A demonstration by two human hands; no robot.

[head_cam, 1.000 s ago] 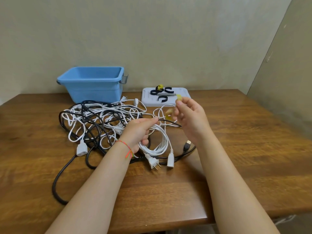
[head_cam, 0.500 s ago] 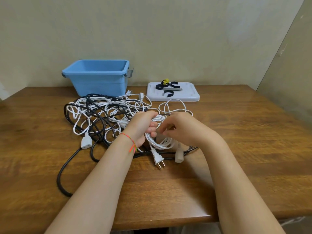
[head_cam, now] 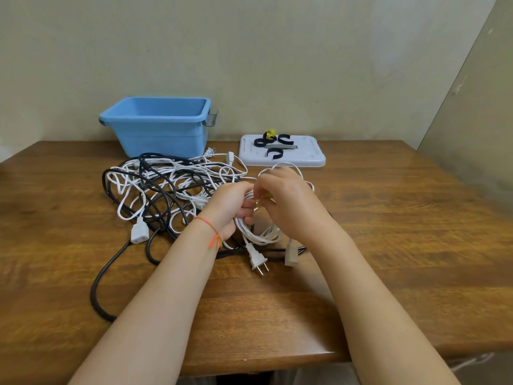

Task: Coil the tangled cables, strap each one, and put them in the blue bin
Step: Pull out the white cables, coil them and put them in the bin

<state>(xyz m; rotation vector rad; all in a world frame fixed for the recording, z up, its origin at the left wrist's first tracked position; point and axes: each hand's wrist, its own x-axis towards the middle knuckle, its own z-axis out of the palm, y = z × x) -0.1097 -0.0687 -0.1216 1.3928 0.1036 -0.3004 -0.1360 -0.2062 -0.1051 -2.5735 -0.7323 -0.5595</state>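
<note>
Cables: one white coil point(head_cam: 259, 232) gripped in left hand point(head_cam: 231, 208), right hand point(head_cam: 288, 201) pinching a yellow strap point(head_cam: 266, 196) onto it, tangle point(head_cam: 166, 187) still on table point(head_cam: 388, 232), blue bin point(head_cam: 161, 129) looks empty.

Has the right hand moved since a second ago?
Yes. The right hand came down from in front of the tray to the white coil.
</note>
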